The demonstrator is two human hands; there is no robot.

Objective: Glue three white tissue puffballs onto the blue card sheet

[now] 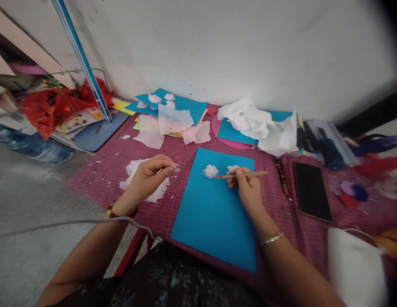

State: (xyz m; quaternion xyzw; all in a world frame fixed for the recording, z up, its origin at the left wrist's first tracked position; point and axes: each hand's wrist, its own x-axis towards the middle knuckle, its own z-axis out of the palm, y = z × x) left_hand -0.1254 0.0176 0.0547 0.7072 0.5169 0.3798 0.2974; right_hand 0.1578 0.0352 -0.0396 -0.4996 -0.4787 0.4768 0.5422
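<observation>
A blue sheet of card (214, 226) lies on the table before me, with two white crumpled-tissue tufts (210, 171) near its far end. My right hand (249, 187) grips a thin wooden stick (256, 173), whose darker tip reaches to the left tuft; the other tuft is partly behind my fingers. To the left of the card, my left hand (155, 175) pinches a small scrap of white tissue (175, 168) between thumb and fingertips. Under and beside that hand lies a torn sheet of white tissue (160, 192).
Blue card with white tufts (163, 100) and loose tissue squares (174, 119) lie at the back. A heap of white tissue (249, 119) is behind right. A pen (281, 177) and black phone (311, 191) lie to the right. A cable (89, 221) crosses in front at left.
</observation>
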